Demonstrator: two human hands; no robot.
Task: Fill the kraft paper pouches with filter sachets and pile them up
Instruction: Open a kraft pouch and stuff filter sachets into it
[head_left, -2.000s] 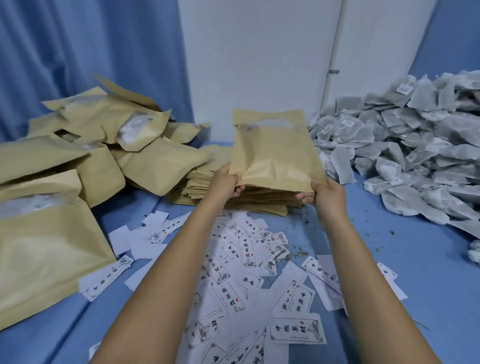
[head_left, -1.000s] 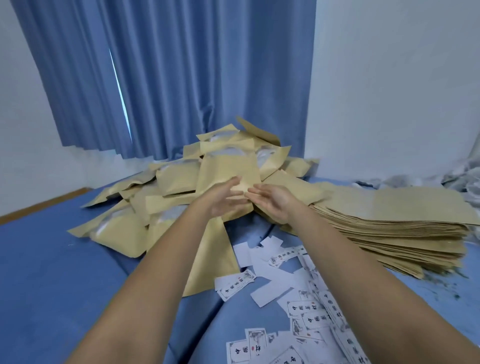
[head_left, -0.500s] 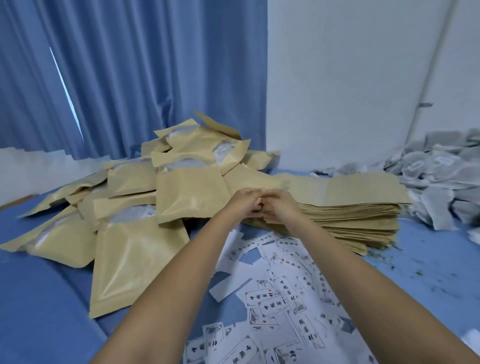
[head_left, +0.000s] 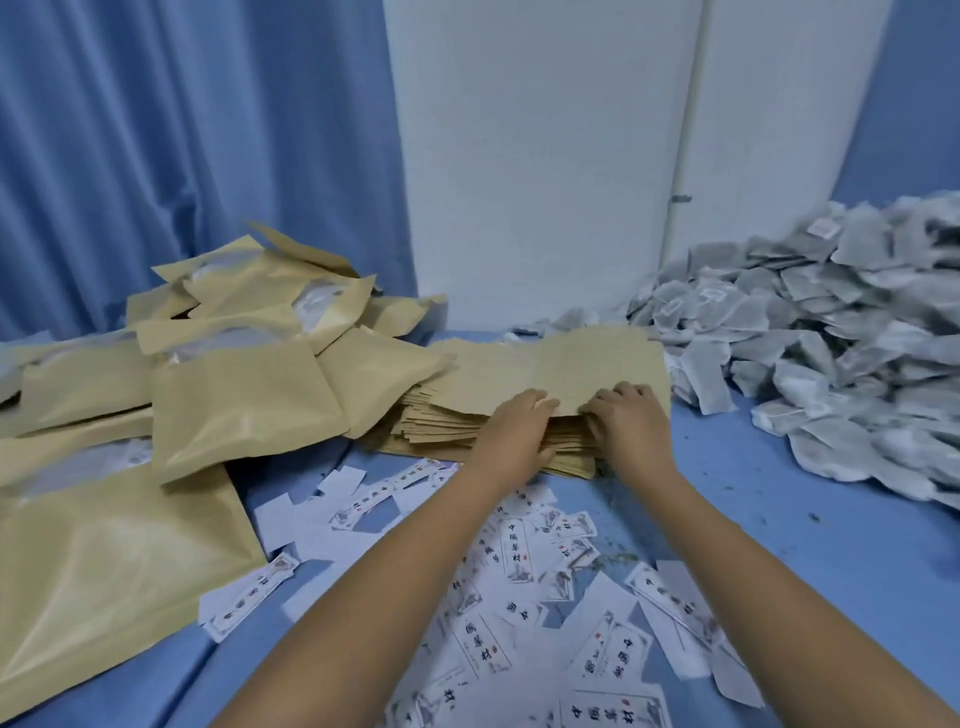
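Left grip (head_left: 517, 415) and right grip (head_left: 626, 413) pinch the near edge of the top kraft pouch (head_left: 597, 358) on the stack of empty pouches (head_left: 447, 421). Flat pouches cling: two may lift together, or the stack may slide onto the labels (head_left: 514, 551).

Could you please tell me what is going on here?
A person is midway through a packing job. Both the left hand and right hand curl their fingers over the near edge of the top pouch on the stack of flat empty pouches, apparently lifting it off. Filled pouches lie heaped to the left, filter sachets to the right, printed labels scattered in front.
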